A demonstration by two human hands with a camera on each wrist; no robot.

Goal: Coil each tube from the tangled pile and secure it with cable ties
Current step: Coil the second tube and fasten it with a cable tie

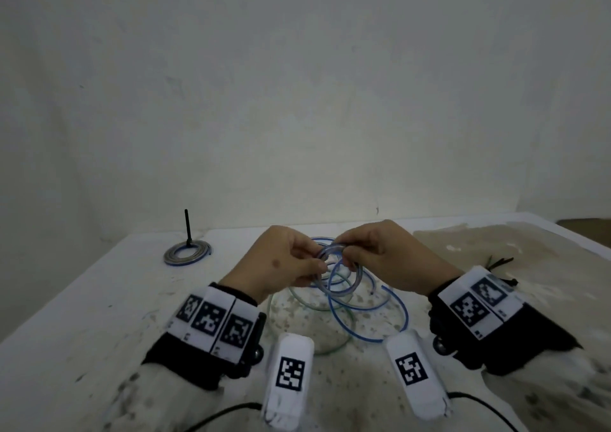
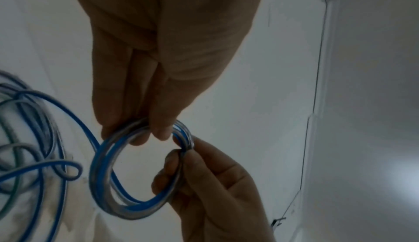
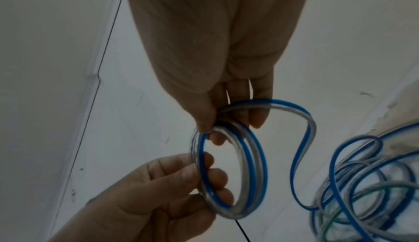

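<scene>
Above the table, both hands hold a small coil (image 1: 328, 250) of clear tube with a blue stripe. My left hand (image 1: 319, 266) pinches the coil's rim between thumb and fingers, as the left wrist view shows with my left hand (image 2: 145, 135) on the coil (image 2: 102, 183). My right hand (image 1: 347, 253) pinches the opposite rim; in the right wrist view my right hand (image 3: 211, 133) grips the coil (image 3: 256, 165). A free length of the tube runs down from the coil into the tangled pile (image 1: 357, 302) of blue-striped and green-striped tubes on the table below the hands.
A finished coil (image 1: 187, 253) lies round a black upright peg (image 1: 186, 226) at the table's back left. Black cable ties (image 1: 499, 262) lie at the right behind my right wrist. The white table (image 1: 99, 299) ends at a plain wall. Black cords cross the near edge.
</scene>
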